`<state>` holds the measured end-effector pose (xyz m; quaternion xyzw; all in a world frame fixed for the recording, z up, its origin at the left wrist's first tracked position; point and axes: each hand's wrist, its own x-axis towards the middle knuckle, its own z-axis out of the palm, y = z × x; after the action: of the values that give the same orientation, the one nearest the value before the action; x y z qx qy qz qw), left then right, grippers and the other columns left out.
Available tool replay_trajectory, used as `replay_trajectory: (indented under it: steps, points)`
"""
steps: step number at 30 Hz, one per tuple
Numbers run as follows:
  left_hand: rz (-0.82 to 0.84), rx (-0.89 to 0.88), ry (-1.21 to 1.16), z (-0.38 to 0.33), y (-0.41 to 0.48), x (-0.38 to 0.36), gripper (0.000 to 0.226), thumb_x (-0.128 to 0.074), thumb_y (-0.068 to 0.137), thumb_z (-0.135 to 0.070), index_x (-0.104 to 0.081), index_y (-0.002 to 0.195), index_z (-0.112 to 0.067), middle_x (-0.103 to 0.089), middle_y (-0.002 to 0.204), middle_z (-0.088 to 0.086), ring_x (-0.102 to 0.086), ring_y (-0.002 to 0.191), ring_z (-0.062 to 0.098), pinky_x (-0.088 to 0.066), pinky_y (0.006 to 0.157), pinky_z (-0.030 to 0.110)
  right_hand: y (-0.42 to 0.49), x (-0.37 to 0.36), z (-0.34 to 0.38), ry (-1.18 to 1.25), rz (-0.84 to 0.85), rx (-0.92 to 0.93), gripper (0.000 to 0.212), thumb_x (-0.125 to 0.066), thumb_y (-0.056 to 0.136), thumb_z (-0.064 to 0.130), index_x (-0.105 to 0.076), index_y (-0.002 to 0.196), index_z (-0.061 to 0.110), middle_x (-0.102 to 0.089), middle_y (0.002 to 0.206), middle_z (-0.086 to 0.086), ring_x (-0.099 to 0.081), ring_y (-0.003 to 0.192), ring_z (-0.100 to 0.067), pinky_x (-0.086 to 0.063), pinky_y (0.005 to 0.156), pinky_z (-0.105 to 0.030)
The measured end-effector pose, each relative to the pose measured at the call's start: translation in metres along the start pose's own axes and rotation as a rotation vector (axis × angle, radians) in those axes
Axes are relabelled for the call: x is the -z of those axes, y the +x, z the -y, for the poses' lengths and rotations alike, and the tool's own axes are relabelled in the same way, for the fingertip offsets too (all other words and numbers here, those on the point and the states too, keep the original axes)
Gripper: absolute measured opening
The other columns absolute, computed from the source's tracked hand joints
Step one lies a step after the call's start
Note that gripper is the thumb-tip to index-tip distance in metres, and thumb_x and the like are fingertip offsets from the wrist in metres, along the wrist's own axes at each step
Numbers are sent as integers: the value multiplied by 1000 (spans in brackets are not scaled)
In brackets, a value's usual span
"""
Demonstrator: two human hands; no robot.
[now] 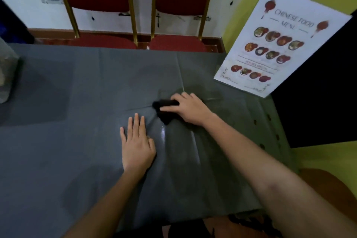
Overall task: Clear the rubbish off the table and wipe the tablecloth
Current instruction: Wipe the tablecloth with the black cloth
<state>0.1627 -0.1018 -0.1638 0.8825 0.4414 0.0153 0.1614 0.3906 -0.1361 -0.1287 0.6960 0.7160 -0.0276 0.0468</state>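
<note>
A grey tablecloth covers the table and is creased around the middle. My right hand presses a small black cloth onto the tablecloth right of centre, fingers spread over it. My left hand lies flat on the tablecloth just nearer and to the left, palm down, fingers together, holding nothing. A wet shine shows on the tablecloth between the two hands.
A white Chinese food menu card leans at the table's right end. Two red chairs with gold frames stand behind the far edge. A clear bag or container sits at the far left edge. The wall on the right is green.
</note>
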Motion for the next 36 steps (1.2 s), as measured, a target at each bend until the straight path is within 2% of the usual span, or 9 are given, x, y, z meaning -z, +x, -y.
replay_trajectory:
  steps: [3,13,19,22,24,27,29,32,36]
  points:
    - [-21,-7,5,1,1,-1,67,-25,84,-30,-24,147,-6,-18,156,12,-12,145,26,-5,117,47,12,0,2,134,-56,-358,44,-45,96,27,-45,135,49,-49,121,-7,-49,102,-31,-41,79,-42]
    - [-34,-22,-20,3,2,-4,64,-28,87,-27,-23,147,-5,-18,156,11,-11,145,25,-2,116,46,-109,-16,-40,152,6,-1049,45,-42,99,25,-40,141,41,-44,119,-14,-46,109,-33,-43,90,-44]
    - [0,-18,-21,6,-1,-3,66,-24,86,-30,-21,148,-6,-15,157,10,-11,145,25,-3,116,47,-116,-5,93,305,55,-723,45,-40,99,26,-36,143,34,-46,119,-15,-49,106,-37,-45,88,-43]
    - [22,-19,-23,7,-2,-3,67,-22,86,-32,-23,147,-5,-17,156,11,-12,145,27,-6,116,48,-145,-10,144,282,95,-384,52,-52,81,32,-49,132,39,-56,97,-6,-59,80,-25,-49,63,-31]
    - [28,-34,-11,2,-14,-3,69,-15,87,-38,-26,146,-5,-21,155,11,-16,144,28,-10,115,49,-177,-15,135,194,129,-283,58,-60,67,37,-53,123,47,-56,84,4,-58,65,-15,-44,49,-23]
    - [50,-70,23,-7,-42,-8,70,-14,87,-40,-34,144,-4,-30,152,12,-25,141,30,-18,112,51,-224,-17,94,126,64,-469,54,-58,69,30,-56,119,50,-55,80,2,-57,58,-18,-45,44,-29]
    - [52,-84,43,-14,-60,-10,68,-17,88,-38,-38,141,-2,-35,149,14,-31,139,32,-23,110,53,-259,-16,71,65,52,-687,58,-64,77,23,-51,128,49,-56,93,-3,-59,73,-23,-49,56,-35]
    - [54,-76,36,-21,-84,-15,69,-14,88,-39,-35,143,-3,-32,151,13,-27,140,31,-19,112,51,-286,-21,61,151,54,-899,51,-44,96,22,-35,141,45,-48,112,-7,-51,98,-27,-45,76,-38]
    - [68,-119,-8,-27,-106,-24,69,-13,88,-37,-35,142,0,-31,151,15,-24,141,34,-16,113,48,-265,-28,117,164,-38,-727,55,-77,66,25,-63,117,41,-57,89,-5,-59,69,-24,-49,51,-35]
